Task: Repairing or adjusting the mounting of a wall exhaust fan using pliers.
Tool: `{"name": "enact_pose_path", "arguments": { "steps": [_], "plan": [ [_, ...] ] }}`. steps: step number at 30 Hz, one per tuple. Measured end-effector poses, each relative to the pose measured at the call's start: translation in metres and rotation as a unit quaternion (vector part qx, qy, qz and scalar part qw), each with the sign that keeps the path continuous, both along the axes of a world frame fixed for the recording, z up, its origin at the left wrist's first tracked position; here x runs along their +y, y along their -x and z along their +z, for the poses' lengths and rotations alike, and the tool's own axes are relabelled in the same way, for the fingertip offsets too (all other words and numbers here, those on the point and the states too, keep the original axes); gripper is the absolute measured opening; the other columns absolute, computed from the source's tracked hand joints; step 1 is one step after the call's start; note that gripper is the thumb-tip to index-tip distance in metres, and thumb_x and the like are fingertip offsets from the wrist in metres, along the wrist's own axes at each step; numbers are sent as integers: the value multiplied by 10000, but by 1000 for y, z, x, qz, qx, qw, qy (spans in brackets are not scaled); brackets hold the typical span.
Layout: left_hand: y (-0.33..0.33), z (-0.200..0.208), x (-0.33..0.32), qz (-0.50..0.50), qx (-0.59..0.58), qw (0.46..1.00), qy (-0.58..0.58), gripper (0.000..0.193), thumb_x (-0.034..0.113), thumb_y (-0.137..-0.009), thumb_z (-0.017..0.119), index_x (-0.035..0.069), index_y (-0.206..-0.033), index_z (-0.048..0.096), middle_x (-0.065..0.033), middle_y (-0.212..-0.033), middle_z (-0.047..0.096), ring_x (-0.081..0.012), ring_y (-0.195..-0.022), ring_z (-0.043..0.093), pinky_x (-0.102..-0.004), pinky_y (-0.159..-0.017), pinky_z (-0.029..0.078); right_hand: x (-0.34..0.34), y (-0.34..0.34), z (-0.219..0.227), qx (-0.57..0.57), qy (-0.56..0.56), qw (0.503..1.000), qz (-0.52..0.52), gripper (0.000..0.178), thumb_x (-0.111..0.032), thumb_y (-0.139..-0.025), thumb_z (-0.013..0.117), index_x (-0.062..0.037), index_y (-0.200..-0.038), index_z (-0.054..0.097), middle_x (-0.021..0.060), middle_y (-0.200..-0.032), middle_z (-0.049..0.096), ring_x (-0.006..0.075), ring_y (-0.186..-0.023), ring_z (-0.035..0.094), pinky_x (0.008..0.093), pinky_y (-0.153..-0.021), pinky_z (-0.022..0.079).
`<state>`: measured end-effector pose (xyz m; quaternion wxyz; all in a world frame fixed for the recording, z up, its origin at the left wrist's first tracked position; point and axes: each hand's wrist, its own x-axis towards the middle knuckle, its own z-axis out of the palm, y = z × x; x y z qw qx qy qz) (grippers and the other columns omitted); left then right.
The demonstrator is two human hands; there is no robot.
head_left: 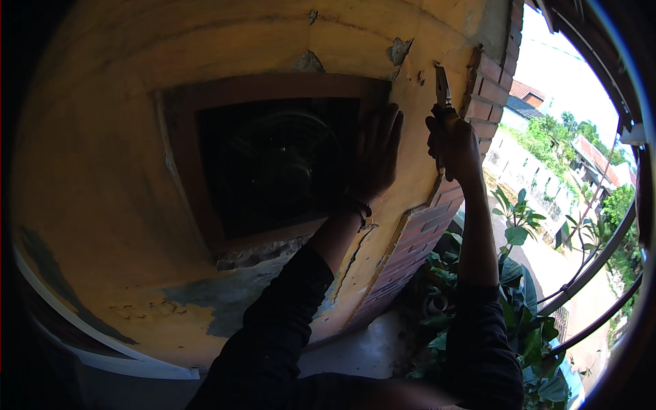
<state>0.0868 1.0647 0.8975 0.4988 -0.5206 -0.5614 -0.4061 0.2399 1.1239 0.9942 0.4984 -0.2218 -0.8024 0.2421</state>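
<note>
My right hand [454, 142] is closed around the handles of a pair of pliers [443, 87]. The jaws point up, with their tips at a small mark on the yellow wall [424, 51], near its brick-faced edge. Whether the jaws grip anything there is too small to make out. My left hand [377, 152] lies flat with fingers stretched against the right side of a brown wooden frame [273, 85]. Inside this frame is a dark opening with a round, fan-like shape [287, 150], dim and hard to read. A dark bracelet [360, 205] circles my left wrist.
Brick trim [417, 239] runs along the wall's right edge. Cracks and peeled patches [232, 294] mark the plaster. Leafy plants [516, 273] stand beside my right forearm. Curved dark metal bars [594, 263] cross the right side, with a sunlit path and houses beyond.
</note>
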Motion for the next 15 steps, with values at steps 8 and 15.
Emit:
{"name": "enact_pose_path", "arguments": {
  "steps": [8,15],
  "plan": [
    [-8,-2,-2,6,1,1000,9,634,94,-923,542,26,-1531,376,-153,-1594,353,-360,-1429,367,-517,-1177,279,1,-17,-9,-75,55,996,-9,296,-314,-1015,610,-19,-987,617,83,-668,657,166,-550,651,307,-513,508],
    [-33,15,-19,-116,-104,987,-36,457,194,-1018,551,57,-1449,492,-132,-1420,533,-299,-1298,490,-454,-1047,392,5,-32,-43,-60,150,938,307,293,-275,-1035,588,17,-1055,601,131,-768,695,196,-607,687,311,-544,536]
  ]
}}
